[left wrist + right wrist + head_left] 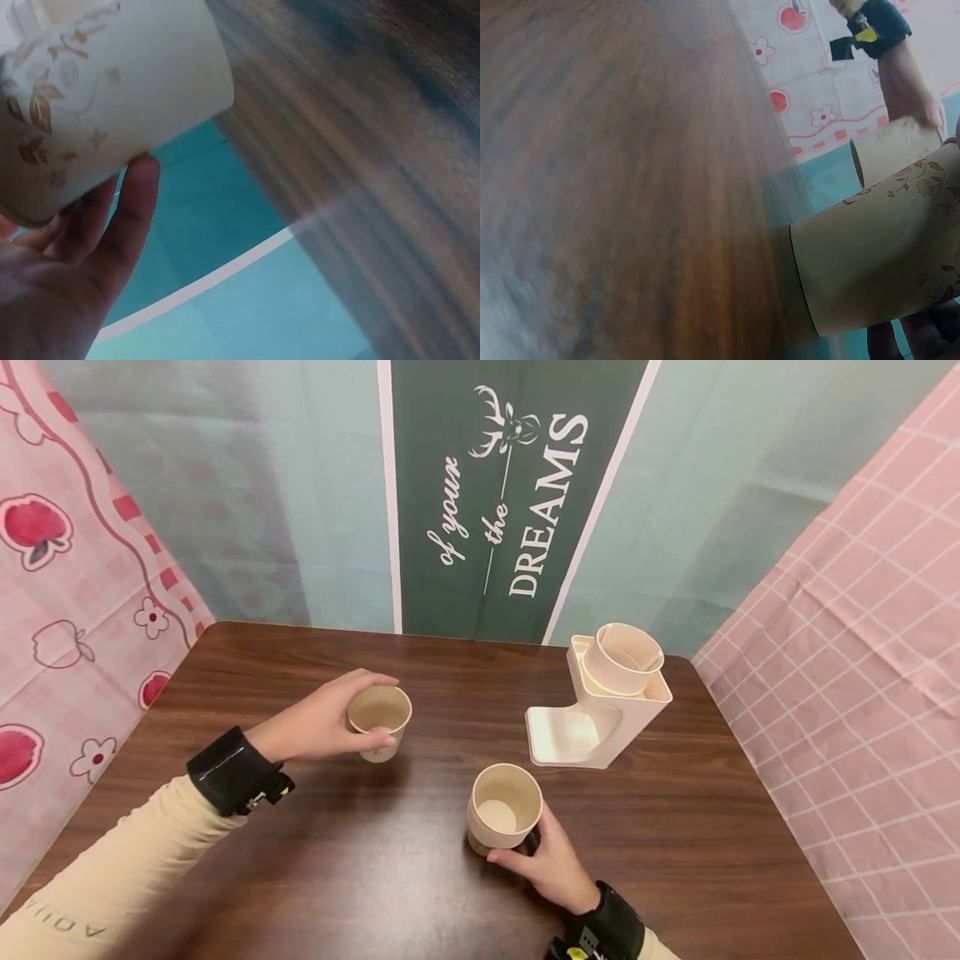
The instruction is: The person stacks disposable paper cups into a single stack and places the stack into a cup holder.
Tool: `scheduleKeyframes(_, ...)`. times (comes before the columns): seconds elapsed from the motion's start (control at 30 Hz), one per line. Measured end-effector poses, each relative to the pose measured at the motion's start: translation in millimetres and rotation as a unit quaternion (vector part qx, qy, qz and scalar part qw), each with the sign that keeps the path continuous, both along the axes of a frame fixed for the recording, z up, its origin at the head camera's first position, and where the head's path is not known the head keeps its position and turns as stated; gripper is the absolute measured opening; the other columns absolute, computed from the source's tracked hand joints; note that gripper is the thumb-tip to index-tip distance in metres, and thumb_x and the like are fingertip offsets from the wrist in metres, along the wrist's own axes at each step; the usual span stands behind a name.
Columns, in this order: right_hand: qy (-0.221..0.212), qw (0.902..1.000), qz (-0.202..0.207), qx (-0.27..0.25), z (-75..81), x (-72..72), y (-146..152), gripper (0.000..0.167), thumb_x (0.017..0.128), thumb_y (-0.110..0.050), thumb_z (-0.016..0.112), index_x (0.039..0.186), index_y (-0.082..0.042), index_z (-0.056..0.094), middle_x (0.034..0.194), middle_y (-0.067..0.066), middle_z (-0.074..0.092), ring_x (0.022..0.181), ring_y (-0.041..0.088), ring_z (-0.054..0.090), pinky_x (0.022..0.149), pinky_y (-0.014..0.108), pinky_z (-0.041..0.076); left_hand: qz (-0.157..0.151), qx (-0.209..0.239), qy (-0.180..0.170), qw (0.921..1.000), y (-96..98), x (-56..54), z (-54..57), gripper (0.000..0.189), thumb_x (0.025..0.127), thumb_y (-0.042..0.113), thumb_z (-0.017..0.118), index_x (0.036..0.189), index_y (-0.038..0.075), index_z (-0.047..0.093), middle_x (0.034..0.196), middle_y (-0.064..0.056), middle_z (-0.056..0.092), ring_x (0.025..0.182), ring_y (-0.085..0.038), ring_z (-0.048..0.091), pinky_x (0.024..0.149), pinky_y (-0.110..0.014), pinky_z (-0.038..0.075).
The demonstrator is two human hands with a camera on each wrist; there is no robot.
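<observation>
My left hand (330, 718) grips a beige paper cup (382, 747), thumb and fingers around its sides near the rim, with the mouth facing up. Brown leaf-and-flower print runs over this cup's side (67, 97) in the left wrist view. Nearer the front, my right hand (551, 864) holds a second beige paper cup (504, 806) by its right side, also mouth up. That second cup's side (885, 247) bears the same kind of print in the right wrist view. The two cups stand apart from each other. Some of the right fingers are hidden behind the cup.
A cream plastic stand (622, 718) with a flat foot stands at the back right, and a round cup-like piece (622, 660) sits in its top. Fabric hangs behind the dark wooden table (420, 893) and along both sides.
</observation>
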State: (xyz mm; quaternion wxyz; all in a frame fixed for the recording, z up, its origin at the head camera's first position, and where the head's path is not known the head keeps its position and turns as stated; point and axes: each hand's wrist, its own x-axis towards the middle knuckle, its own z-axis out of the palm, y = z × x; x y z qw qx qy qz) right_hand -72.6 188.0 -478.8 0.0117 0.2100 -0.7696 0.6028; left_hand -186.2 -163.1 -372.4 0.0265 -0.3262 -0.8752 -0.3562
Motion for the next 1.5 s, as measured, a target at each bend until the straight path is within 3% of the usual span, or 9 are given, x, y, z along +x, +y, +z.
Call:
scheduleKeyframes(0.23,0.001,1.0,0.0,-0.003,-0.1,0.4,-0.5,0.086,0.076,0.001,0.088,0.149,-0.01,0.043,0.138,0.015,0.056,0.123,0.015,0.054,0.105,0.021,0.041,-0.03,0.003,0.033,0.999,-8.5,17.7,14.1,0.064,0.081,0.025,0.087,0.136,0.01,0.059,0.124,0.0,0.063,0.111,-0.015,0.059,0.093,-0.039,0.051)
scheduleKeyframes(0.47,0.005,1.0,0.004,-0.006,-0.9,1.1,-1.2,0.087,0.076,0.003,0.087,0.149,-0.01,0.042,0.137,0.016,0.056,0.123,0.015,0.054,0.105,0.021,0.041,-0.058,0.009,0.071,0.9958,-13.1,32.7,35.5,0.065,0.079,0.019,0.088,0.136,0.011,0.06,0.129,0.0,0.063,0.117,-0.015,0.058,0.098,-0.027,0.047)
scheduleKeyframes(0.8,-0.003,1.0,-0.001,0.0,-0.9,1.2,-0.7,0.087,0.077,0.001,0.087,0.15,-0.012,0.042,0.139,0.014,0.055,0.123,0.014,0.054,0.105,0.021,0.042,-0.09,0.015,0.08,0.9927,-9.9,45.6,64.6,0.072,0.076,0.021,0.091,0.139,0.011,0.057,0.131,0.004,0.061,0.119,-0.012,0.056,0.102,-0.019,0.044)
scheduleKeyframes(1.13,0.004,1.0,0.0,-0.004,-1.0,0.6,-1.3,0.086,0.076,0.002,0.087,0.149,-0.01,0.042,0.138,0.015,0.056,0.123,0.014,0.054,0.106,0.02,0.04,-0.123,0.038,0.057,0.99,11.9,54.0,74.0,0.073,0.076,0.027,0.091,0.139,0.014,0.057,0.129,0.007,0.06,0.12,-0.011,0.055,0.102,-0.024,0.046)
scheduleKeyframes(1.5,0.007,1.0,-0.001,-0.004,-1.1,0.8,-0.8,0.088,0.075,0.004,0.087,0.15,-0.01,0.042,0.138,0.015,0.056,0.124,0.014,0.054,0.106,0.02,0.04,-0.15,0.054,0.044,0.9862,42.1,51.5,80.8,0.074,0.078,0.031,0.09,0.14,0.012,0.056,0.13,0.003,0.06,0.119,-0.013,0.055,0.098,-0.033,0.051)
